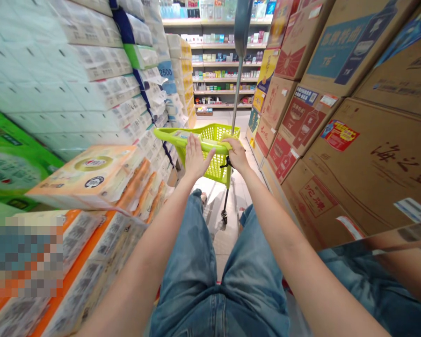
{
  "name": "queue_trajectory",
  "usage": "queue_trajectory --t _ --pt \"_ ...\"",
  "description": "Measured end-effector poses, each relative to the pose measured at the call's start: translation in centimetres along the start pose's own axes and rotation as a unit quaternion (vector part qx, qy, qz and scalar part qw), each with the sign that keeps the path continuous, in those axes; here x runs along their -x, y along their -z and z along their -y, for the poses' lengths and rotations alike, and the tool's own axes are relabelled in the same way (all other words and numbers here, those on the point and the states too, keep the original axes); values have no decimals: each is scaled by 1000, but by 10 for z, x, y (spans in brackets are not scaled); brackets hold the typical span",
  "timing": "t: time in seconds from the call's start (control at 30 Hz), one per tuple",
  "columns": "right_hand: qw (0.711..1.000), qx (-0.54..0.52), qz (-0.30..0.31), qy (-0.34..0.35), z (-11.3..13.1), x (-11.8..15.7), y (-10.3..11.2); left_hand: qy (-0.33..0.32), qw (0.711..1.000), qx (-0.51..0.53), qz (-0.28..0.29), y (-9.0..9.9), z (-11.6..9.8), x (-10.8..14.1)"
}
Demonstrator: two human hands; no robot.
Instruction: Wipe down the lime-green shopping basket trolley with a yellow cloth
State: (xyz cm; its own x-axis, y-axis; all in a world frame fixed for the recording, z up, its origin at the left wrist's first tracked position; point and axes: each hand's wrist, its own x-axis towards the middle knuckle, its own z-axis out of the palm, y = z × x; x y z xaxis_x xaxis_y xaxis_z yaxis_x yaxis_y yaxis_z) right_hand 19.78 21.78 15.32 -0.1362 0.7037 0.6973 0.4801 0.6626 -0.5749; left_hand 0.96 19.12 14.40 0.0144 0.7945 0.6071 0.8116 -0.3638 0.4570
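A lime-green plastic shopping cart basket [215, 159] stands ahead of me on a thin metal frame, with a small black caster wheel [224, 216] under it. Its wide green handle [182, 139] runs across the top. My left hand [197, 157] lies over this handle with its fingers spread. My right hand [237, 154] wraps the handle a little further right. A black strap [226, 163] hangs on the basket's side. A metal pole [237, 89] rises behind the basket. The basket's contents are hard to see.
Tall stacks of wrapped tissue packs [98, 93] line the left of the aisle, and printed cardboard cartons [358, 154] line the right. Shelves of bottled products [224, 61] stand at the far end. A tiled floor [217, 238] runs between the stacks, beneath my denim-clad legs [210, 281].
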Motion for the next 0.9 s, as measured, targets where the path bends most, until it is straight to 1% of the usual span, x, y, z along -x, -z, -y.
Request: queue_trajectory --t 0.1,0.2,0.3,0.37,0.5,0.6,0.67,0.73,0.77,0.83,0.9 --pt "1000 15 2 -9 -1 -3 -5 31 1000 2 5 -2 -1 -10" --pt "999 35 0 -23 2 -7 -14 60 998 -6 20 -1 0 -22" --pt "998 53 6 -24 7 -11 -27 78 996 -25 33 5 6 -33" --pt "997 69 20 -20 13 -13 -35 86 995 -31 40 10 15 -39" --pt "991 96 91 0 28 -18 -52 103 993 -23 44 23 39 -53" --pt "985 88 150 22 41 -23 -67 123 990 -33 60 33 61 -63" --pt "979 75 182 47 50 -24 -74 140 988 -20 56 40 76 -68" --pt "973 56 206 89 57 -22 -75 146 988 9 51 49 90 -71" --pt "969 46 213 114 59 -19 -72 143 988 25 56 54 97 -71" --pt "962 36 217 161 57 -10 -59 147 985 52 70 66 109 -69" --pt "956 42 222 187 46 2 -41 151 982 77 86 77 120 -65"
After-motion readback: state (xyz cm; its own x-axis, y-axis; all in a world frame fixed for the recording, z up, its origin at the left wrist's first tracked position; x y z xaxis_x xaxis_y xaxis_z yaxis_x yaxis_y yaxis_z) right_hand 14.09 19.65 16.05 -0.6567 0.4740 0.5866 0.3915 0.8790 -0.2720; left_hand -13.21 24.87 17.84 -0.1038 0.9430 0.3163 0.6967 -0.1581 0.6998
